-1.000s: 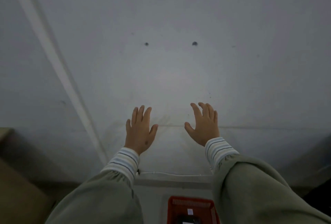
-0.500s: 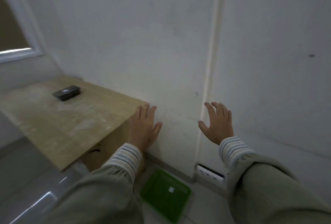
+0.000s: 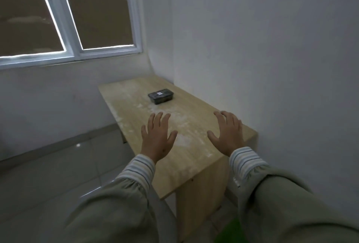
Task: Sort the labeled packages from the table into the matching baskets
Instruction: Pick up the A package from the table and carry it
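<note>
One dark rectangular package (image 3: 160,96) with a small white label on top lies on the far part of the light wooden table (image 3: 194,157). My left hand (image 3: 157,135) and my right hand (image 3: 227,132) are both held out over the near half of the table, palms down, fingers spread, holding nothing. The package is well beyond both hands, slightly nearer the left one. A sliver of a green basket (image 3: 231,231) shows on the floor at the bottom, between my sleeves.
The table stands in a room corner against a white wall (image 3: 272,48) on its right. A window (image 3: 68,13) with a white frame is on the far wall to the left. Grey tiled floor (image 3: 58,165) lies left of the table.
The view has swung left from the bare wall and the baskets on the floor to the table. Both hands stay open and raised, now over the tabletop.
</note>
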